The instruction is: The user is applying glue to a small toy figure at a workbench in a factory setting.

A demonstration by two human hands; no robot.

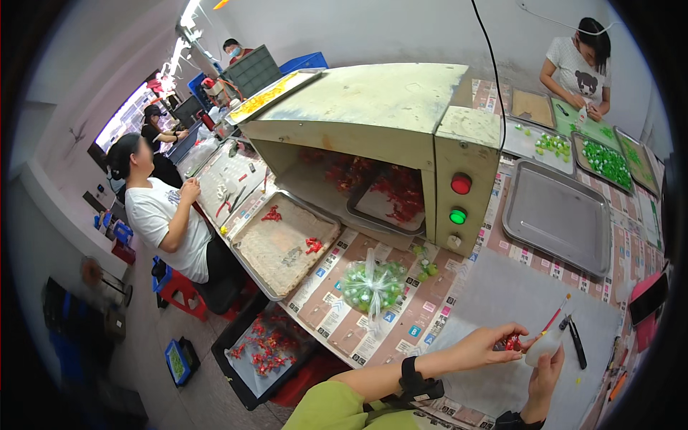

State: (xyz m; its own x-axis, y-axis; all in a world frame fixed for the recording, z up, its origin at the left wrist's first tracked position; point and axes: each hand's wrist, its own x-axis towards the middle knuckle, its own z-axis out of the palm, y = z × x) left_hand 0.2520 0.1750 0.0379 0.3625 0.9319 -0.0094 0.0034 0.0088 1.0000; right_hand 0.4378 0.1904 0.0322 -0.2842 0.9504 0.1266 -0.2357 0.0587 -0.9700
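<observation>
At the lower right, my left hand (487,347) pinches a small red piece (511,342) between its fingers. Close beside it, my right hand (546,376) is wrapped round a white squeeze bottle (545,347) with a dark tip, held tilted near the red piece. Under both hands lies a pale sheet (473,308) on the table. A thin red-handled brush (557,312) and black tweezers (577,345) are just past the bottle. What exact shape the red piece has is too small to tell.
A metal oven (358,100) holds a tray of red pieces. Nearby are a knotted clear bag of green pieces (373,287), a paper-lined tray (279,247), a bare metal tray (555,215) and a phone (648,297). One person (168,208) sits left, another (580,68) works far right.
</observation>
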